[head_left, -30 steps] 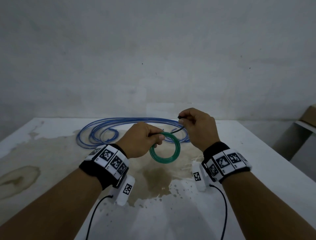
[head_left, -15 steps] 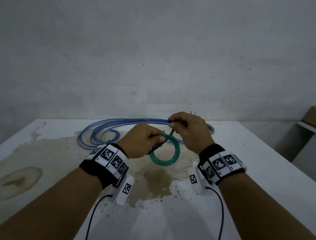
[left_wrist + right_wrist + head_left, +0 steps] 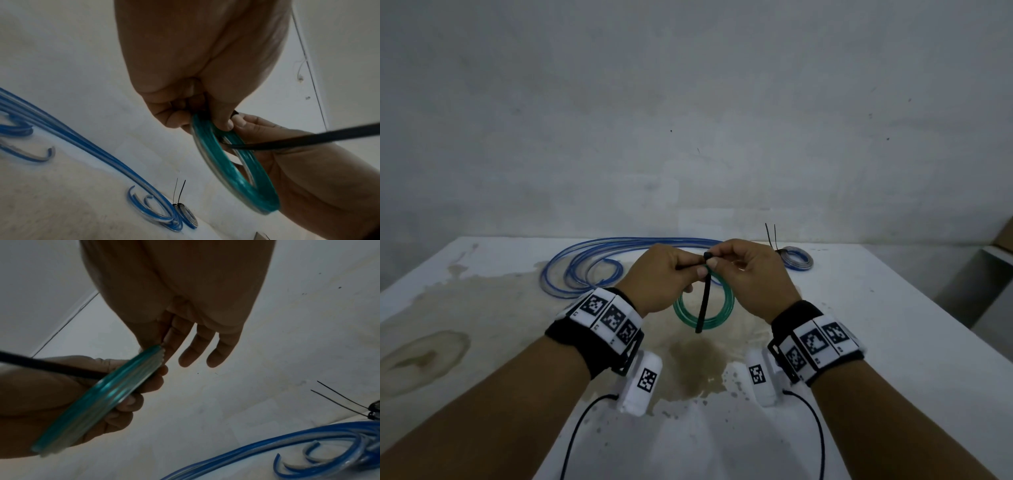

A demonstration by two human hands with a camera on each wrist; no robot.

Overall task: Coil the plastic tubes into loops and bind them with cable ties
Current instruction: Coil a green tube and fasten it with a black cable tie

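Above the table I hold a small green tube coil (image 3: 703,310) upright between both hands. My left hand (image 3: 688,277) grips its top left with curled fingers. At the coil's top, my right hand (image 3: 719,263) pinches the head end of a black cable tie (image 3: 702,298) with thumb and forefinger, its other fingers (image 3: 191,345) loosely extended. The tie's tail hangs down across the coil toward me. The left wrist view shows the coil (image 3: 226,162) and the tie (image 3: 308,139) crossing it. A long blue tube (image 3: 619,260) lies in loose loops behind my hands.
A small blue coil (image 3: 796,258) bound with two ties, their tails (image 3: 770,236) sticking up, lies at the back right of the stained white table (image 3: 482,308). A wall stands right behind the table. A cardboard box corner (image 3: 1005,236) shows at far right.
My right hand has moved left until it meets the left hand at the coil's top. The cable tie has swung from pointing right to hanging down across the coil.
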